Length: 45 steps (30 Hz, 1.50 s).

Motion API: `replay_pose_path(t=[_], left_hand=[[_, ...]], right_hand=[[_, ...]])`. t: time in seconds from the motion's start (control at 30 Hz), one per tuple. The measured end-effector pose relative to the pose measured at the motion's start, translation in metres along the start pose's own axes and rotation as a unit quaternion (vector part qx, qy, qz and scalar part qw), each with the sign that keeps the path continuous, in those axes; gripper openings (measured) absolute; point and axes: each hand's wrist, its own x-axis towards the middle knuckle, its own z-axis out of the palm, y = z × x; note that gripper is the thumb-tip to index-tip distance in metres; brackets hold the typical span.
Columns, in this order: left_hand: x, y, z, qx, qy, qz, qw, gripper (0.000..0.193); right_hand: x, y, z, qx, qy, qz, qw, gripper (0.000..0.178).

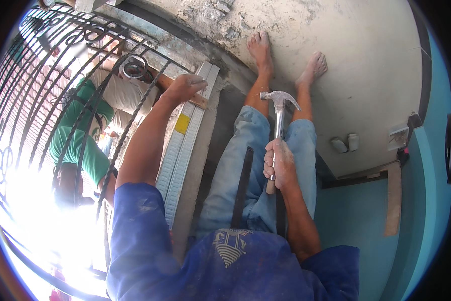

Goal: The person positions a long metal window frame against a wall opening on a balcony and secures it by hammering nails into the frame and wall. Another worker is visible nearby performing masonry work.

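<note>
In our right hand (281, 163), fingers wrap the hammer (279, 120), head pointing far. At left, our left hand (183, 90) is at the far end of the metal frame (177, 150) by a wood piece (198, 102), fingers close together; we cannot tell if they pinch. We judge this steadying; a stroke would call for clear fingers.

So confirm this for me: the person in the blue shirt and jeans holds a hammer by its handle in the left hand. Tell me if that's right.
Not quite: the head view shows the hammer in the right hand, not the left hand. The blue shirt, jeans and grip on the handle are as you said.
</note>
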Motion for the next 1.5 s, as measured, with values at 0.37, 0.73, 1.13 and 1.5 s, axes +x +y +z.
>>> replay_pose_path(t=[0.37,0.73,1.13,1.5], left_hand=[[0.035,-0.007,0.025,0.194,-0.043,0.012,0.980,0.028],[0.054,-0.016,0.034,0.258,-0.026,0.003,0.966,0.040],[0.042,-0.011,0.031,0.172,0.007,0.016,0.985,0.028],[0.034,-0.004,0.034,0.271,0.030,0.052,0.961,0.032]], right_hand=[[-0.006,-0.008,0.010,0.011,-0.051,0.015,0.998,0.033],[0.010,0.003,0.021,-0.019,-0.048,0.016,0.999,0.035],[0.015,0.006,0.034,-0.044,-0.034,0.004,0.998,0.035],[0.039,0.001,0.050,-0.060,-0.027,-0.014,0.998,0.038]])
